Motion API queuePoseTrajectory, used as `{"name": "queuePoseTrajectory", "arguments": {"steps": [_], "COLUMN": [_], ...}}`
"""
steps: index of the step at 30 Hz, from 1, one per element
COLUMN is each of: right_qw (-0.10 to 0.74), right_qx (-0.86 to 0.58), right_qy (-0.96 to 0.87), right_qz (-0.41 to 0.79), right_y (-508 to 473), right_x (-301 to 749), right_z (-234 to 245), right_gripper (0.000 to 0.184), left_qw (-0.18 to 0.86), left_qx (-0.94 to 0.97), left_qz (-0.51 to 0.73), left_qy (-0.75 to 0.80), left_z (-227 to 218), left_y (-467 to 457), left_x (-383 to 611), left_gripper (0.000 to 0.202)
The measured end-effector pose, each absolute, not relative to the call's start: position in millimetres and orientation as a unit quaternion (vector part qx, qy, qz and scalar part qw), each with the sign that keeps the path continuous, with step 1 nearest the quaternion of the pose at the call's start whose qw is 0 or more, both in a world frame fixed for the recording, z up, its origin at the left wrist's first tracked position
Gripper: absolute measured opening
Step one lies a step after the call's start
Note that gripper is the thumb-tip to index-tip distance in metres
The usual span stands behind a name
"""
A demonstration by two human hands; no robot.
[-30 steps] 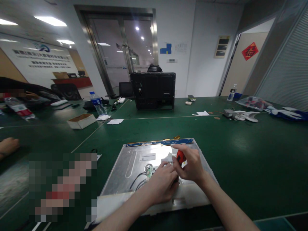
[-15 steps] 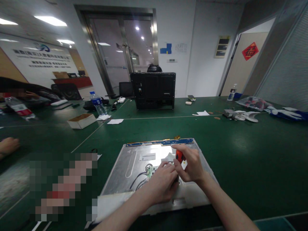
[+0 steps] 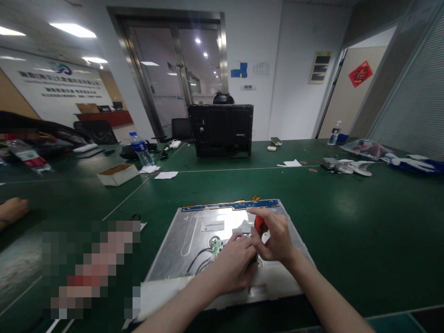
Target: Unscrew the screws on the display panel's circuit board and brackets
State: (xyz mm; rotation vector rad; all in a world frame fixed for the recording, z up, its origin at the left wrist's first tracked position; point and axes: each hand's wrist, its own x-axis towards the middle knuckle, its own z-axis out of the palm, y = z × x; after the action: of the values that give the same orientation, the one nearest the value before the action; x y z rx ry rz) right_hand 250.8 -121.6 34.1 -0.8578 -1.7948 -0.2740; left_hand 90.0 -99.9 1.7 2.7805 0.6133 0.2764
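Observation:
In front of me lies a flat metal-backed display panel [image 3: 194, 231], with a blue circuit strip [image 3: 263, 203] along its far edge. A screwdriver with a red and black handle [image 3: 260, 224] is gripped in the fingers of my right hand [image 3: 275, 233]; its tip is hidden. Just left of it, my left hand [image 3: 234, 263] rests over the middle of the panel with its fingers curled. What those fingers hold, if anything, is hidden. Part of a small green circuit board [image 3: 218, 247] shows beside the left hand, and dark cables [image 3: 198, 259] run from it.
A black monitor [image 3: 222, 132] stands across the green table [image 3: 350, 240]. Left of it are a water bottle [image 3: 141, 149] and an open cardboard box [image 3: 118, 175]. White gloves [image 3: 354, 167] lie at the right. Another person's hand [image 3: 14, 212] rests at the far left.
The red handle in my right hand has turned or tilted slightly. My left hand and the panel stay in place.

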Motion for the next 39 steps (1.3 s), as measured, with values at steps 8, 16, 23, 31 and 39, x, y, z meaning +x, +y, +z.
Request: {"name": "queuePoseTrajectory", "arguments": {"steps": [8, 16, 23, 31, 39], "right_qw": [0.527, 0.525, 0.532, 0.533, 0.528], "right_qx": [-0.365, -0.345, -0.359, -0.368, -0.365], "right_qy": [-0.753, -0.770, -0.758, -0.749, -0.756], "right_qz": [-0.148, -0.112, -0.117, -0.139, -0.127], "right_y": [-120.3, -121.8, -121.1, -120.3, -121.2], "right_x": [250.2, 252.9, 251.9, 249.2, 251.2], "right_z": [33.0, 35.5, 34.6, 34.7, 35.8], "right_gripper": [0.026, 0.037, 0.035, 0.026, 0.028], "left_qw": [0.133, 0.129, 0.142, 0.134, 0.133], "left_qx": [0.961, 0.963, 0.961, 0.962, 0.961], "left_qz": [0.115, 0.102, 0.110, 0.106, 0.112], "left_qy": [0.214, 0.214, 0.211, 0.212, 0.214], "left_z": [-0.8, -2.1, -0.6, -2.1, -3.1], "left_y": [-100.6, -100.2, -100.2, -99.3, -100.0], "left_x": [90.5, 91.2, 90.3, 89.9, 89.8], "left_gripper": [0.020, 0.014, 0.014, 0.020, 0.022]}}
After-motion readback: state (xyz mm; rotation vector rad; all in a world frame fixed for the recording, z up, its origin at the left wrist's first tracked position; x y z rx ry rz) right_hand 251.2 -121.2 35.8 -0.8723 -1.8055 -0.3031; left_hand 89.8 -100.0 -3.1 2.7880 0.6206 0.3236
